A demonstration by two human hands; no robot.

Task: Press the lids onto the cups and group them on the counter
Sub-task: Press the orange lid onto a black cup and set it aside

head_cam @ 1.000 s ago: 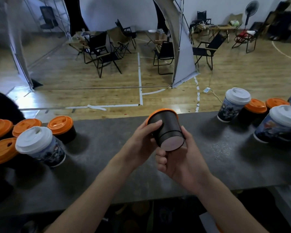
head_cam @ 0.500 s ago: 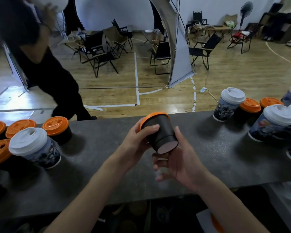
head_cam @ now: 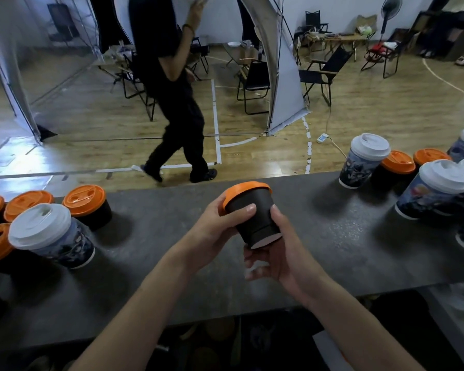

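Above the middle of the dark counter [head_cam: 158, 269] I hold a black cup [head_cam: 256, 220] with an orange lid [head_cam: 245, 189], tilted so its base faces me. My left hand [head_cam: 214, 226] grips its upper side, thumb across the wall near the lid. My right hand [head_cam: 276, 253] cradles the base from below and the right, fingers curled under it. On the left stand several orange-lidded black cups [head_cam: 87, 203] and one white-lidded printed cup [head_cam: 51, 235]. On the right stand white-lidded printed cups [head_cam: 364, 163] and orange-lidded cups [head_cam: 398, 163].
A person in black [head_cam: 172, 103] walks across the wooden floor beyond the counter. Folding chairs [head_cam: 253, 84], a white tent panel [head_cam: 281, 76] and a fan stand farther back. The counter's front edge runs below my forearms.
The cup has tipped more upright in my hands and sits slightly higher. The person behind the counter has walked from the left toward the middle.
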